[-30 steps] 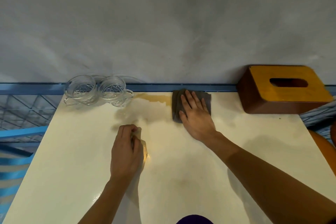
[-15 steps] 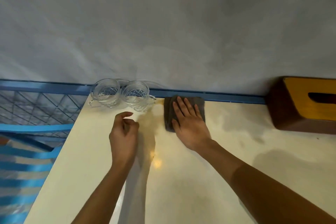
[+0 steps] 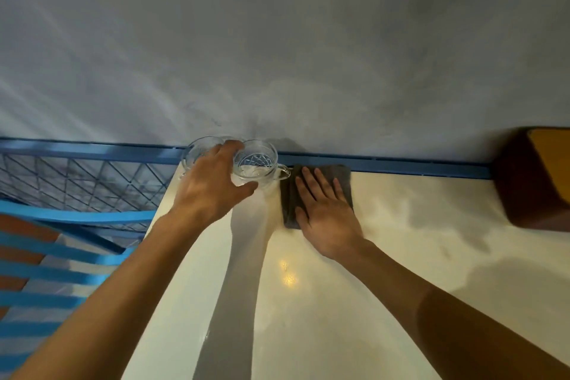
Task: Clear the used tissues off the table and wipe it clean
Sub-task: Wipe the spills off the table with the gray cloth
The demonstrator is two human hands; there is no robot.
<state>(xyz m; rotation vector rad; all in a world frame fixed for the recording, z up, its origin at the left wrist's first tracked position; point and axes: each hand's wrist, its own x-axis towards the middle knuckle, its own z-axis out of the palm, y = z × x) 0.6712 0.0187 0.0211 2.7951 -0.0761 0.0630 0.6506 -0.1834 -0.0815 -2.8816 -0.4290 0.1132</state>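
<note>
We count two glass cups, the left cup (image 3: pixel 197 155) and the right cup (image 3: pixel 259 163), alike in their cut pattern. We count one grey cloth (image 3: pixel 343 177) and one wooden tissue box (image 3: pixel 530 185), the box cut off by the right edge of the view. One desk (image 3: pixel 401 256) carries all four. Of hands we count two, one left hand (image 3: pixel 212 187) and one right hand (image 3: pixel 327 220), each on a bare forearm. Beyond the desk we count one blue mesh panel (image 3: pixel 77 182) and one grey wall (image 3: pixel 308 40). The blue slats (image 3: pixel 46 274) at lower left are several; they run out of view, so we give no firm number.
</note>
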